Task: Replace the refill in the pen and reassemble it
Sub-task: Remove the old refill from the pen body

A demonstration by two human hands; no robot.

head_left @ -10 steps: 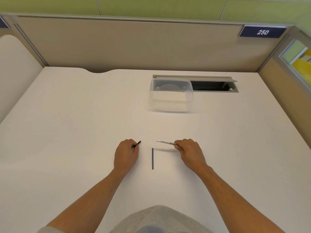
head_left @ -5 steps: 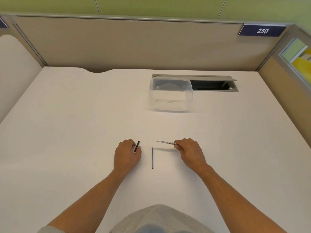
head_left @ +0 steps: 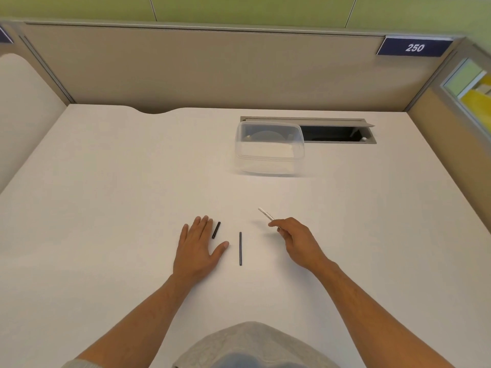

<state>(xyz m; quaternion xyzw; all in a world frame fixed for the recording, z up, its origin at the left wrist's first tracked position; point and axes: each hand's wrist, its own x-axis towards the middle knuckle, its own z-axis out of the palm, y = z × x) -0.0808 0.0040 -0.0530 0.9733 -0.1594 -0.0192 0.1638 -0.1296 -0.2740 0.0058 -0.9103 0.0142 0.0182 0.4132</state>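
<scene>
The white tabletop (head_left: 106, 208) carries everything, with one clear plastic container (head_left: 269, 150) standing well back near the cable hatch (head_left: 334, 131), apart from the work. The left hand (head_left: 198, 248) now lies flat with its fingers (head_left: 203, 224) spread and empty; half a second ago they were curled around the short black piece (head_left: 216, 230), which now rests loose on the surface just beside the fingertips. That release suggests the pen is fully apart and the left hand is free to fetch the next part. The right hand (head_left: 295, 239) has lifted and turned since then, its fingers pinching one end of the white pen barrel (head_left: 265, 214), which now angles up and away rather than lying level. Between the hands lies the thin dark refill (head_left: 240, 248), unmoved, apart from both. Counted: one container, one barrel, one refill, one short black piece. Whether that refill is the new one or the old cannot be told.
</scene>
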